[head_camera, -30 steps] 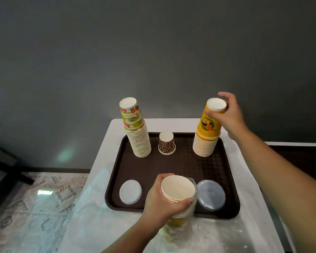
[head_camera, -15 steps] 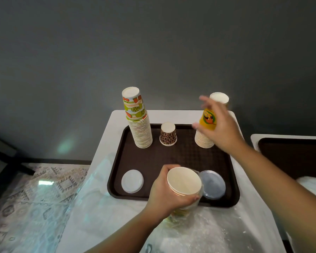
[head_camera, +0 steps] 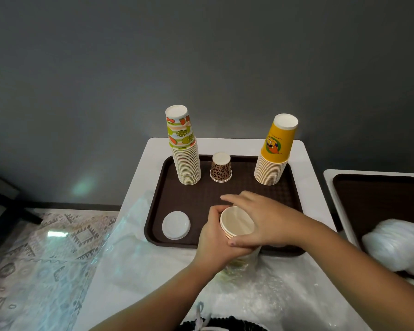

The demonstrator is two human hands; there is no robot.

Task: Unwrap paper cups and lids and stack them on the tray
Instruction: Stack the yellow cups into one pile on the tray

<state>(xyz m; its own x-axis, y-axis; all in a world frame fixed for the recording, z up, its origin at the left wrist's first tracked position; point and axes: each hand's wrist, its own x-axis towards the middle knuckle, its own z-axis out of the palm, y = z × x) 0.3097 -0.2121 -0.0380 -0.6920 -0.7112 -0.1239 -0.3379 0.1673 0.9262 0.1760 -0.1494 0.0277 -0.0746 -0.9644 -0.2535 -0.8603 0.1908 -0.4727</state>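
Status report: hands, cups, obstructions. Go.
Left hand grips wrapped cup stack, mouth up; right hand closed on its rim. Two inverted stacks on tray. White lid beside; nothing blocking.

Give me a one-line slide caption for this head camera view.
Both hands, left hand and right hand, grip a wrapped cup stack above a brown tray with three upside-down stacks.

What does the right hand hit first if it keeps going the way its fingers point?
The right hand points left across the tray, over the held cup stack. Past that the line looks free; the white lid sits lower and nearer. Depth unclear.
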